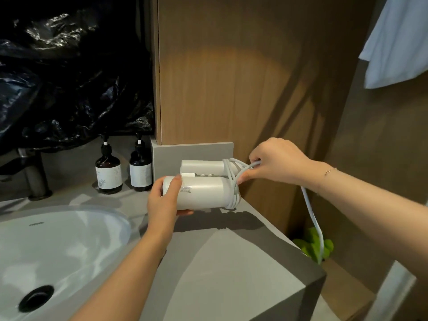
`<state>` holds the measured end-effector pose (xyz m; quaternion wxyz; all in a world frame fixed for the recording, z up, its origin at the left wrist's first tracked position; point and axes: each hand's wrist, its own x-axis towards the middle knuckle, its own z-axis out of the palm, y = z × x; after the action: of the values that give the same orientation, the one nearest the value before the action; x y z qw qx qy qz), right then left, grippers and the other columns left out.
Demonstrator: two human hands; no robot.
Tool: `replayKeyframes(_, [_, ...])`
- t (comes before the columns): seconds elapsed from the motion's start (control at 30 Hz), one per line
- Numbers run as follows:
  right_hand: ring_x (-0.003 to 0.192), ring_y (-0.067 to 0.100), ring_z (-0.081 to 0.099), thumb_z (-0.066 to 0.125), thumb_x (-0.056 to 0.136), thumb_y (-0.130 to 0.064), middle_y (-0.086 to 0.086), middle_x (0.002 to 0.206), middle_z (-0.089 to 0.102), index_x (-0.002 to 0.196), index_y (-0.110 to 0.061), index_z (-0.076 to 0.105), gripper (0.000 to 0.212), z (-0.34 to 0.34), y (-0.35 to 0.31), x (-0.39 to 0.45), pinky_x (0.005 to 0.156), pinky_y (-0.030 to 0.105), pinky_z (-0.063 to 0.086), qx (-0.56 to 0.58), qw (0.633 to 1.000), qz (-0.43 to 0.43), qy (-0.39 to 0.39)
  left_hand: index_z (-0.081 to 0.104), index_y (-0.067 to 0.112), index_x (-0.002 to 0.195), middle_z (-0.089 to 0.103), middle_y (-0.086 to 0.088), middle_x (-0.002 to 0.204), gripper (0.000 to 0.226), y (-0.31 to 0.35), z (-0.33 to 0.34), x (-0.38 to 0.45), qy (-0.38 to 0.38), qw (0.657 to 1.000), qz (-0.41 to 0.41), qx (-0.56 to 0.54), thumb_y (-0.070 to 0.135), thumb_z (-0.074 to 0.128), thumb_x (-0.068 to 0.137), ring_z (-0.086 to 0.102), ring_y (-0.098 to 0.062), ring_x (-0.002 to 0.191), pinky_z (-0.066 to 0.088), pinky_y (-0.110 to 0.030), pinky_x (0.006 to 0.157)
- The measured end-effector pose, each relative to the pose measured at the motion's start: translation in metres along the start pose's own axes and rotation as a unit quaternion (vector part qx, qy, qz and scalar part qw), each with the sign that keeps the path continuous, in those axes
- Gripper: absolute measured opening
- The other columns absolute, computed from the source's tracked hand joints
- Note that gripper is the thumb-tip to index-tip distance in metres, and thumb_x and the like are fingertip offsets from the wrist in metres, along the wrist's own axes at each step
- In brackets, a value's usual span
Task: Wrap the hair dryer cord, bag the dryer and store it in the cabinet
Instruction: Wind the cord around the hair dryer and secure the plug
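Winding cord around folded hair dryer, a few loops already on at the end nearest right hand. Left hand closed around the dryer's opposite end, just above the countertop; right hand pinching the cord beside the loops. Risks, as judged: loops sliding off that end if tension drops; dangling slack below right wrist snagging the counter edge. Plug out of sight, cord's lower run cut off. No bag or cabinet identifiable.

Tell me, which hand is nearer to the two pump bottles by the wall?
The left hand. It grips the hair dryer at the end just right of the pump bottles. The right hand holds the cord at the dryer's far end.
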<state>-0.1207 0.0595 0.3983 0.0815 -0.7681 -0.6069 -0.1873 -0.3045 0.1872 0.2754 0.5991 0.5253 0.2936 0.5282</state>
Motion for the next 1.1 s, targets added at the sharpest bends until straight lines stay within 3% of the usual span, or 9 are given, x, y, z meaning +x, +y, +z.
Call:
replayKeyframes(0.13, [0.055, 0.014, 0.048, 0.067, 0.088, -0.030, 0.018, 0.078, 0.062, 0.089, -0.017, 0.070, 0.013, -0.020, 0.000, 0.008, 0.046, 0.018, 0.037, 0.247, 0.957, -0.005, -0.151, 0.063, 0.021, 0.104, 0.061, -0.006, 0.106, 0.014, -0.001, -0.006, 0.006, -0.018, 0.999, 0.012, 0.027, 0.028, 0.059, 0.093, 0.062, -0.026, 0.096, 0.058, -0.035, 0.054])
replayKeyframes(0.23, [0.046, 0.009, 0.041, 0.062, 0.092, -0.018, 0.017, 0.081, 0.060, 0.096, -0.014, 0.072, 0.011, -0.026, 0.001, 0.011, 0.043, 0.018, 0.033, 0.283, 0.937, -0.005, -0.203, 0.065, 0.024, 0.098, 0.062, -0.006, 0.102, 0.008, -0.002, -0.007, 0.007, -0.041, 0.999, -0.019, 0.016, 0.026, 0.059, 0.093, 0.062, -0.026, 0.091, 0.056, -0.034, 0.050])
replayKeyframes(0.43, [0.058, 0.018, 0.052, 0.076, 0.081, -0.021, 0.016, 0.078, 0.067, 0.086, -0.011, 0.072, 0.011, -0.016, 0.004, 0.025, 0.044, 0.018, 0.039, 0.280, 0.949, -0.009, -0.148, 0.065, 0.024, 0.100, 0.064, -0.013, 0.107, 0.030, 0.002, -0.010, 0.002, -0.097, 0.994, -0.044, 0.022, 0.041, 0.062, 0.075, 0.064, -0.028, 0.092, 0.055, -0.033, 0.051])
replayKeyframes(0.53, [0.072, 0.035, 0.062, 0.080, 0.077, -0.022, 0.018, 0.081, 0.068, 0.080, -0.010, 0.071, 0.015, -0.008, 0.008, 0.030, 0.061, 0.037, 0.056, 0.289, 0.949, -0.023, -0.126, 0.066, 0.024, 0.100, 0.065, -0.013, 0.105, 0.037, 0.007, -0.013, 0.004, -0.108, 0.993, -0.044, 0.021, 0.044, 0.060, 0.070, 0.064, -0.027, 0.090, 0.054, -0.031, 0.050])
replayKeyframes(0.6, [0.075, 0.034, 0.062, 0.080, 0.076, -0.024, 0.018, 0.079, 0.067, 0.076, -0.011, 0.071, 0.016, -0.001, 0.011, 0.033, 0.070, 0.042, 0.056, 0.296, 0.948, -0.020, -0.114, 0.067, 0.024, 0.101, 0.065, -0.012, 0.103, 0.037, 0.008, -0.017, 0.007, -0.110, 0.993, -0.049, 0.021, 0.045, 0.060, 0.070, 0.064, -0.027, 0.090, 0.054, -0.032, 0.050])
replayKeyframes(0.77, [0.066, 0.024, 0.050, 0.073, 0.083, -0.020, 0.018, 0.081, 0.065, 0.083, -0.012, 0.074, 0.008, 0.004, 0.013, 0.035, 0.055, 0.023, 0.043, 0.365, 0.919, -0.025, -0.150, 0.070, 0.022, 0.099, 0.067, -0.005, 0.092, 0.024, 0.009, -0.027, 0.014, -0.149, 0.987, -0.051, 0.029, 0.039, 0.061, 0.085, 0.065, -0.023, 0.086, 0.054, -0.036, 0.056])
replayKeyframes(0.9, [0.061, 0.014, 0.047, 0.060, 0.093, -0.011, -0.002, 0.073, 0.065, 0.094, -0.013, 0.075, 0.014, 0.011, 0.011, 0.035, 0.059, 0.019, 0.044, 0.402, 0.898, -0.048, -0.175, 0.070, 0.018, 0.101, 0.068, -0.005, 0.088, 0.025, 0.008, -0.026, 0.012, -0.182, 0.980, -0.066, 0.034, 0.037, 0.058, 0.090, 0.066, -0.019, 0.079, 0.053, -0.035, 0.054])
replayKeyframes(1.0, [0.062, 0.017, 0.048, 0.064, 0.091, -0.012, 0.014, 0.082, 0.066, 0.094, -0.009, 0.074, 0.011, 0.021, 0.022, 0.036, 0.056, 0.018, 0.044, 0.434, 0.887, -0.018, -0.153, 0.067, 0.013, 0.106, 0.066, -0.011, 0.090, 0.040, 0.010, -0.029, 0.013, -0.195, 0.977, -0.081, 0.020, 0.044, 0.058, 0.083, 0.065, -0.022, 0.075, 0.051, -0.034, 0.051])
replayKeyframes(1.1, [0.066, 0.025, 0.048, 0.066, 0.088, -0.016, 0.025, 0.090, 0.063, 0.094, -0.007, 0.073, 0.013, 0.029, 0.034, 0.033, 0.052, 0.018, 0.042, 0.474, 0.871, 0.010, -0.129, 0.066, 0.011, 0.105, 0.066, -0.012, 0.086, 0.034, 0.012, -0.027, 0.013, -0.185, 0.977, -0.102, -0.018, 0.040, 0.057, 0.090, 0.063, -0.020, 0.066, 0.047, -0.031, 0.046])
